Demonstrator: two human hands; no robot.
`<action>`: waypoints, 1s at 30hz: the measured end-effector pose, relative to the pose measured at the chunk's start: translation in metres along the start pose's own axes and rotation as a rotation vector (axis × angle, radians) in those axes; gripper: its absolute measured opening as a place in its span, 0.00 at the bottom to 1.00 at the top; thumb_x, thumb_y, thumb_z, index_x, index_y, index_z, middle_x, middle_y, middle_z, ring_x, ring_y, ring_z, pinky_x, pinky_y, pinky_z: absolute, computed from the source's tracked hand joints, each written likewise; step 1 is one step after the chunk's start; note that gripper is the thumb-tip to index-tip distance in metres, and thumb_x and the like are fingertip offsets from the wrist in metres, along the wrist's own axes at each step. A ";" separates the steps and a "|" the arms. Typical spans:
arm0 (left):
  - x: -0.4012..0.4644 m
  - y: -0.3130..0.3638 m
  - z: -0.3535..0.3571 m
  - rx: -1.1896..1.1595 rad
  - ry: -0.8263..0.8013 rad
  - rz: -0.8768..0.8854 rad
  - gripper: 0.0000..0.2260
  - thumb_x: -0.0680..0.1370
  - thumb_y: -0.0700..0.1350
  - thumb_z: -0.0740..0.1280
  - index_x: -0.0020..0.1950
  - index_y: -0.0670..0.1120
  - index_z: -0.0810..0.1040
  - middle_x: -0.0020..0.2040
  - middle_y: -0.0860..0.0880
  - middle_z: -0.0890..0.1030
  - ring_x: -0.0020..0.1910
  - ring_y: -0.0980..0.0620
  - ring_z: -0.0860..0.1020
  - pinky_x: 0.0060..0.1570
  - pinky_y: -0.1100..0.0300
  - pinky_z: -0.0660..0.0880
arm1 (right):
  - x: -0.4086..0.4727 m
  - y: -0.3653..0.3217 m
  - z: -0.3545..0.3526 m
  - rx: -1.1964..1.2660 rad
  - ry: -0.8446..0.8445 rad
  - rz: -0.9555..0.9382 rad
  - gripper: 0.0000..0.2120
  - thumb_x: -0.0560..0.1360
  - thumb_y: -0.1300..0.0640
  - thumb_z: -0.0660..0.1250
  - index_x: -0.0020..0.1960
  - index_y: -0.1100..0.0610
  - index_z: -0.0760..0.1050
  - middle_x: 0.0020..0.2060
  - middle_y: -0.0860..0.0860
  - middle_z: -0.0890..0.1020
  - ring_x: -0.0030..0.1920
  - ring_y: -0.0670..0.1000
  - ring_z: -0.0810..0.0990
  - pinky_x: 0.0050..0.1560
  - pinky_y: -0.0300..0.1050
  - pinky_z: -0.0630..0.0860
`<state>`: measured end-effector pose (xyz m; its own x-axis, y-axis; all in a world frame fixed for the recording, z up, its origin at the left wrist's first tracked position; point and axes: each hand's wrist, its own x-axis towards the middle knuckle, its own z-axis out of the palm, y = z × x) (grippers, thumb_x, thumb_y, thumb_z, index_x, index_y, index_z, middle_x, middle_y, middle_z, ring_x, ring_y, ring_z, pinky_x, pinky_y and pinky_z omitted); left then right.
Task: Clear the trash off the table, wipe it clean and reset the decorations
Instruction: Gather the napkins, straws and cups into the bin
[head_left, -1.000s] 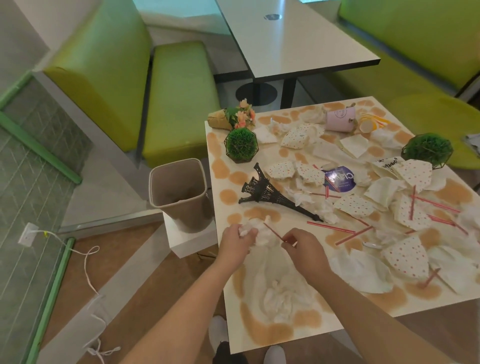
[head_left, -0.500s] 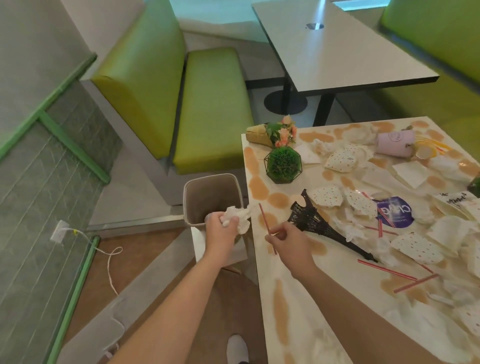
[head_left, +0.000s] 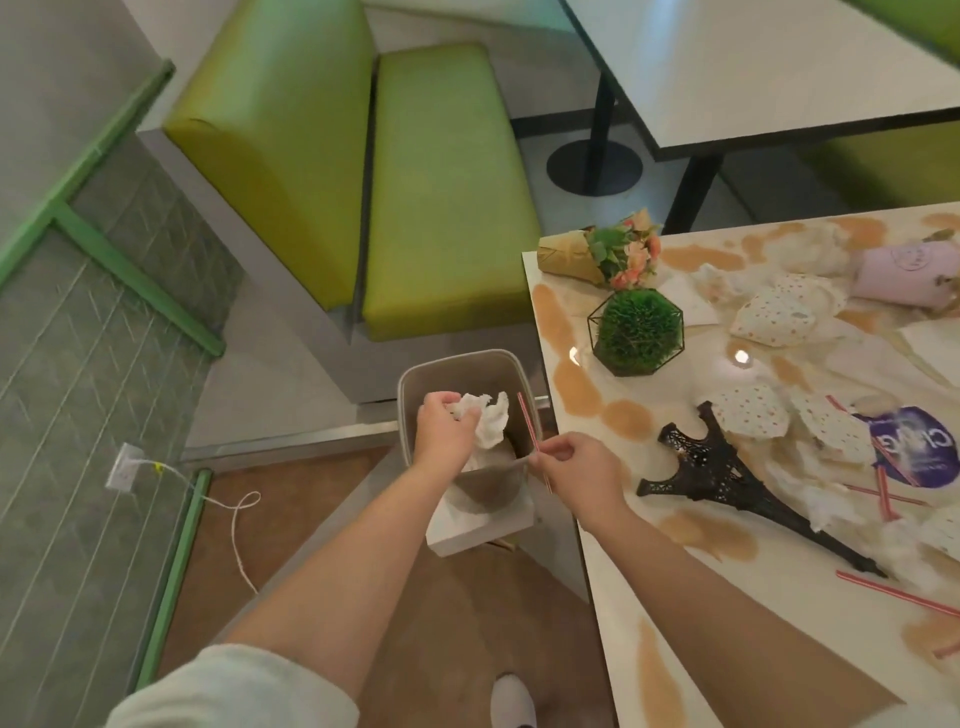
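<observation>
Centrally in the frame, the left hand (head_left: 440, 434) has its grip clamped on a crumpled white tissue (head_left: 485, 422) over the open trash bin (head_left: 415, 379). Just right of it, the right hand (head_left: 576, 473) pinches a red-striped straw (head_left: 527, 421) above the bin's near rim. Further right, the stained surface (head_left: 587, 395) carries a toppled black Eiffel Tower model (head_left: 727, 475), a green plant ball (head_left: 638, 331), a small bouquet (head_left: 602, 254) and scattered dotted papers (head_left: 774, 317).

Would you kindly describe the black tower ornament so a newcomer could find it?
Start at the stained table on the right. Near its left edge, below the caged grass ball, the black Eiffel Tower model lies on its side: the only dark metal piece among pale napkins.
</observation>
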<state>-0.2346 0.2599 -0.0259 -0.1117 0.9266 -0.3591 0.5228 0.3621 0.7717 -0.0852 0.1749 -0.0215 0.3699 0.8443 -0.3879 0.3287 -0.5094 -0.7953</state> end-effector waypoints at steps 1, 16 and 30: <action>0.006 -0.005 0.001 -0.007 -0.037 -0.024 0.20 0.78 0.50 0.67 0.68 0.47 0.68 0.67 0.46 0.72 0.56 0.51 0.74 0.51 0.60 0.68 | 0.006 -0.002 0.007 -0.019 -0.003 0.005 0.04 0.74 0.54 0.73 0.47 0.51 0.79 0.42 0.47 0.82 0.43 0.50 0.81 0.45 0.46 0.78; 0.007 -0.029 -0.001 0.013 -0.096 0.011 0.11 0.80 0.47 0.64 0.62 0.50 0.75 0.57 0.51 0.79 0.52 0.52 0.77 0.53 0.57 0.73 | 0.033 -0.017 0.043 -0.066 -0.052 0.010 0.13 0.78 0.57 0.67 0.61 0.56 0.80 0.57 0.51 0.83 0.58 0.51 0.79 0.60 0.42 0.72; -0.128 -0.012 0.056 -0.083 -0.225 0.051 0.08 0.81 0.46 0.63 0.59 0.50 0.77 0.54 0.51 0.80 0.52 0.53 0.77 0.55 0.56 0.74 | -0.072 0.053 -0.059 0.087 0.056 0.007 0.08 0.77 0.53 0.66 0.39 0.50 0.76 0.39 0.51 0.83 0.40 0.52 0.80 0.46 0.51 0.78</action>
<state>-0.1794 0.1310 -0.0183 0.1089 0.9012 -0.4194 0.4504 0.3314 0.8291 -0.0432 0.0777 -0.0081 0.4205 0.8290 -0.3688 0.2498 -0.4966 -0.8313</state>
